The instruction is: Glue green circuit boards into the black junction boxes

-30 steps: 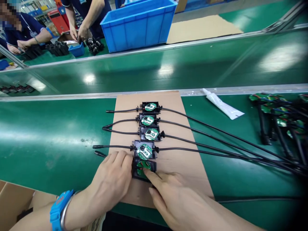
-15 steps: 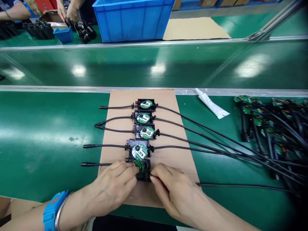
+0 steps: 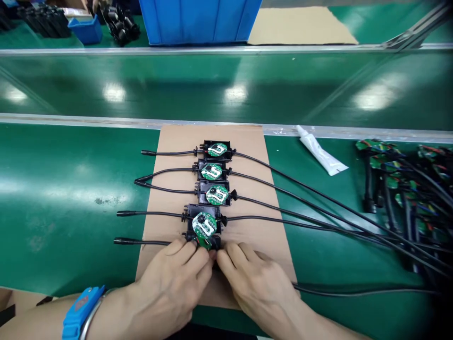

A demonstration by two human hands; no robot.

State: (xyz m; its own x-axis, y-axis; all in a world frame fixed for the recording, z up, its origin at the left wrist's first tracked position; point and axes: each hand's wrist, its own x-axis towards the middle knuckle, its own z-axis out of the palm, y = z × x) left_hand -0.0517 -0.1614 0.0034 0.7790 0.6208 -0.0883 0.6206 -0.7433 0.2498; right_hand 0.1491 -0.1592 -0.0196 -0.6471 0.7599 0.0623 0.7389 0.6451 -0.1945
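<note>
Nearest me in a column lies a black plastic housing (image 3: 215,242) with a green circuit board (image 3: 204,242) in it, partly hidden by my fingers. My left hand (image 3: 180,278) has its fingers closed on the left and front of this housing. My right hand (image 3: 253,278) is pinched at the housing's right end, where a black cable (image 3: 329,292) comes out from under the hand; the exact grip is hidden. Just beyond sits another open housing (image 3: 201,211) with a round circuit board (image 3: 204,225). Farther off are several similar housings, each with a cable on either side.
The housings lie on a cardboard sheet (image 3: 247,245) on the green table. A white tube (image 3: 323,153) and a pile of cables with boards (image 3: 406,189) are at the right. Beyond the metal rail stand a blue crate (image 3: 200,21), a small blue bin (image 3: 85,30) and black parts (image 3: 120,26).
My right hand has moved slightly left and closer to my left hand, covering more of the nearest housing's front. The view has tilted down a little.
</note>
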